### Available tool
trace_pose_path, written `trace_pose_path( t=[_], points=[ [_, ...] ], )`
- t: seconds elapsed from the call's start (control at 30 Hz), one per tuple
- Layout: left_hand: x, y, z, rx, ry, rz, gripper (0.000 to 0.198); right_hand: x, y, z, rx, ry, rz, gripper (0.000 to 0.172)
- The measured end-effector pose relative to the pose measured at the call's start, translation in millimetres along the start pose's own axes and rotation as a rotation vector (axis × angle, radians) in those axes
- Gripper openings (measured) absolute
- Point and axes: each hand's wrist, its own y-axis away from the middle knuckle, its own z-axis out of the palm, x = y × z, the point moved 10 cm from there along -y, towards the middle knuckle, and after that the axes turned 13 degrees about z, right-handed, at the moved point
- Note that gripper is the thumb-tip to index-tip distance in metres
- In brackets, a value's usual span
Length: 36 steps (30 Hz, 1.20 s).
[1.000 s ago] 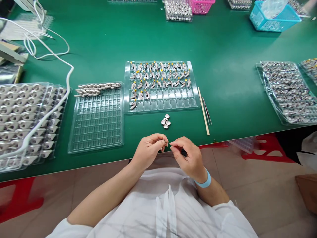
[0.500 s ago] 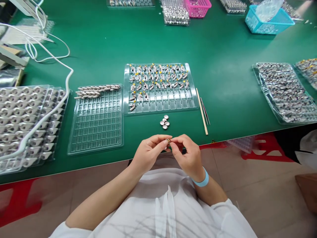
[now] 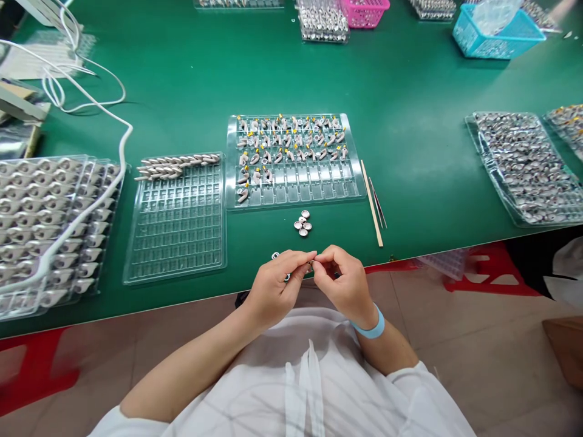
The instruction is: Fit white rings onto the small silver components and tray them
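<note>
My left hand [image 3: 277,288] and my right hand [image 3: 342,282] meet at the fingertips, just over the table's front edge. Both pinch one small round metal part [image 3: 311,263], mostly hidden by the fingers; its gold-coloured rim shows half a second ago. Beside my left hand a small white ring-like piece [image 3: 276,255] lies on the table, and another [image 3: 287,277] peeks out past the fingers. Several round silver caps [image 3: 303,224] lie in a cluster beyond my hands. Farther back is a clear tray [image 3: 314,193] holding rows of curved grey pieces with yellow tips.
Left stands a clear tray [image 3: 180,243] with grey pieces along its top, then stacked trays of larger parts [image 3: 36,212] under a white cable [image 3: 124,145]. Right of centre lie a wooden stick [image 3: 372,203] and tweezers [image 3: 378,203]. A filled tray [image 3: 523,164] sits far right.
My left fingers have shifted over the small round part, and its gold rim is now mostly covered. White ring-like pieces beside the left hand have come into sight.
</note>
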Motion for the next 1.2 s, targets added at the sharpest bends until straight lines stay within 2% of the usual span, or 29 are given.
trace_pose_path(
  t=[0.17,0.37,0.53,0.73,0.9,1.07,1.2],
  points=[
    [4.0,-1.5,1.3,-0.015,-0.001,0.037,0.028,5.0,0.5,0.9,-0.055,-0.099,0.050,0.009],
    [11.1,-2.5,1.6,-0.045,-0.018,0.117,0.031,-0.2,3.8,-1.8,-0.021,-0.070,0.018,0.009],
    [18.5,-1.9,-0.5,-0.024,-0.037,0.213,0.034,-1.4,4.1,0.2,-0.014,-0.051,0.000,0.010],
    [13.2,0.7,0.0,-0.003,-0.060,0.202,0.031,3.6,2.0,3.0,0.005,-0.029,0.018,0.009],
    [3.1,1.0,1.4,-0.037,-0.023,0.094,0.027,6.5,-4.4,6.0,-0.036,-0.023,0.051,0.009],
    [-16.7,-1.1,6.3,-0.167,0.066,-0.183,0.025,4.7,-11.4,5.9,-0.125,0.007,0.066,0.009],
    [-28.5,-3.9,9.9,-0.184,0.217,-0.331,0.025,-3.8,-13.2,2.5,-0.125,0.092,0.005,0.007]
  ],
)
